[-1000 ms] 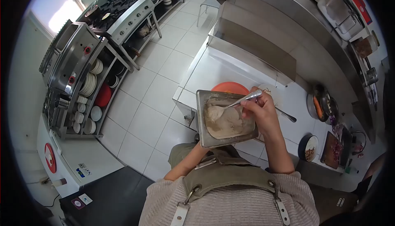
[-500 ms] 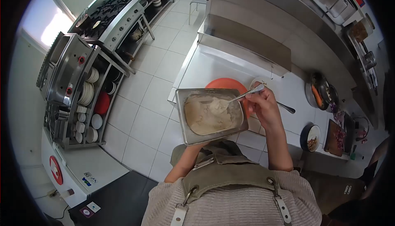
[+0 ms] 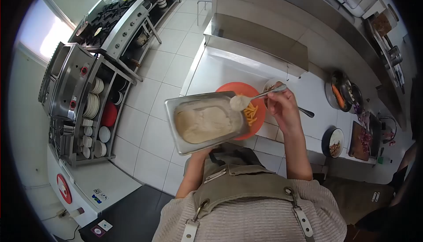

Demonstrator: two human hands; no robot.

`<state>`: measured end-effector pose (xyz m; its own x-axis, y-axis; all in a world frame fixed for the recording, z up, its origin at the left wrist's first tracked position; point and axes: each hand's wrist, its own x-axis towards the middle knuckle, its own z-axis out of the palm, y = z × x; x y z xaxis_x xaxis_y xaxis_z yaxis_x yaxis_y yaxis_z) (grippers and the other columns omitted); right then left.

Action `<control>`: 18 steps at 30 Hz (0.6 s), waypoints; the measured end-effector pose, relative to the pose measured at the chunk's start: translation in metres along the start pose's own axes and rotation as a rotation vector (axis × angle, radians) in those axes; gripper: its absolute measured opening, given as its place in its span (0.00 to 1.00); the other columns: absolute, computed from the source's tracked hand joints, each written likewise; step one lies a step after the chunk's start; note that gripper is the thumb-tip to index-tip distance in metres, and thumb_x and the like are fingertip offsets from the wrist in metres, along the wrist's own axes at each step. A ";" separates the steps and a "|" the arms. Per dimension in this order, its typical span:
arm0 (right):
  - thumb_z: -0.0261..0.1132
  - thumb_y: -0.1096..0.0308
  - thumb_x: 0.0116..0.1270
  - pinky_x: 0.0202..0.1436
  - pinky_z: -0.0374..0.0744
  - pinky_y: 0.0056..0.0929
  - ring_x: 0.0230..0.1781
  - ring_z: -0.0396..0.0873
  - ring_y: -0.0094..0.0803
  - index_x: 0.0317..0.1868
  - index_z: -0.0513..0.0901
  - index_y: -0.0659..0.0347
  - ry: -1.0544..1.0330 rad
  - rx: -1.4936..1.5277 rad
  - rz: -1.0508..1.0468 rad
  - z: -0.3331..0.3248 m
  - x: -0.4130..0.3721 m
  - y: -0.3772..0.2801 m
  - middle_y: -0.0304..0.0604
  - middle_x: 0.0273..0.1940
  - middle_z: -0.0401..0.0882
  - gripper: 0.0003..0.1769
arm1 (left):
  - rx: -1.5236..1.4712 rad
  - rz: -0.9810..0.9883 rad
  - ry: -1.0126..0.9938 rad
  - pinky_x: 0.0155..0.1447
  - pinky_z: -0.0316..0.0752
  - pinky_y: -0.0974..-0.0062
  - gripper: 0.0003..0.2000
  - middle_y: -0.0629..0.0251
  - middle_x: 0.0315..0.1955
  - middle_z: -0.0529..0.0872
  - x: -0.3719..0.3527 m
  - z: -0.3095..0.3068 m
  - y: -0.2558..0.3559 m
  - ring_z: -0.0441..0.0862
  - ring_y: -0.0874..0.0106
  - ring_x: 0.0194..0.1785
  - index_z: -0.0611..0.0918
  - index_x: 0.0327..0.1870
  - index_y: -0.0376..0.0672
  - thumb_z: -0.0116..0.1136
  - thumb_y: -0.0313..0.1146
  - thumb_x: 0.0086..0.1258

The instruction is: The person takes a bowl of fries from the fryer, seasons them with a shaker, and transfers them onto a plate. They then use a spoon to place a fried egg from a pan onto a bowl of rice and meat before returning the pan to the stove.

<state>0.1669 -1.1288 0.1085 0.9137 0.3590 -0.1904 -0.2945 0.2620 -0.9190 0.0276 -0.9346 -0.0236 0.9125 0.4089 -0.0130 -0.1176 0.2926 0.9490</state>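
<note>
My right hand [image 3: 283,107] pinches a metal spoon [image 3: 260,94] by its handle. A heap of pale, creamy paste [image 3: 239,102] sits on the spoon, over the inner end of a steel food pan [image 3: 172,129]. From below, my left hand [image 3: 202,153] supports the pan, its fingers hidden underneath. More beige paste [image 3: 205,123] spreads across the pan's bottom. Partly behind the pan, an orange bowl [image 3: 229,86] stands on the white counter and holds yellow-orange penne-like pieces [image 3: 251,115]. A pale small bowl [image 3: 269,83] shows behind my right hand, beside a dark utensil end [image 3: 306,112].
On the right stand a bowl of chopped food [image 3: 333,142], a brown cutting board [image 3: 359,147] with purple bits, and pans [image 3: 337,93] with a carrot. Another person's apron [image 3: 361,193] shows at lower right. A stove [image 3: 110,35] and plate shelves [image 3: 92,105] line the left.
The pan has moved left and tilted, uncovering more of the orange bowl. The spoon has come up out of the paste with a heap on it.
</note>
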 end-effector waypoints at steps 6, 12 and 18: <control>0.63 0.71 0.59 0.22 0.66 0.17 0.18 0.70 0.18 0.26 0.72 0.56 0.090 -0.148 -0.051 -0.015 -0.002 0.008 0.32 0.23 0.73 0.08 | 0.030 0.096 0.221 0.63 0.66 0.67 0.33 0.59 0.58 0.71 0.002 -0.057 0.005 0.70 0.66 0.60 0.65 0.62 0.38 0.66 0.26 0.54; 0.63 0.72 0.59 0.21 0.67 0.18 0.17 0.70 0.19 0.30 0.76 0.60 0.168 -0.165 -0.070 -0.031 0.009 0.021 0.34 0.19 0.73 0.04 | -0.170 0.157 0.347 0.67 0.63 0.64 0.43 0.61 0.60 0.68 -0.002 -0.062 0.030 0.67 0.64 0.63 0.58 0.66 0.41 0.71 0.28 0.47; 0.62 0.74 0.60 0.21 0.67 0.17 0.17 0.70 0.18 0.30 0.75 0.62 0.196 -0.283 -0.070 -0.041 0.011 0.030 0.35 0.19 0.74 0.03 | -0.207 0.207 0.309 0.62 0.70 0.66 0.40 0.59 0.58 0.69 -0.006 -0.063 0.019 0.70 0.64 0.60 0.60 0.65 0.40 0.68 0.21 0.48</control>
<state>0.1798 -1.1533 0.0649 0.9735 0.1628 -0.1607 -0.1647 0.0115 -0.9863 -0.0049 -0.8770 -0.0251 0.7049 0.7077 0.0474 -0.3910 0.3320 0.8585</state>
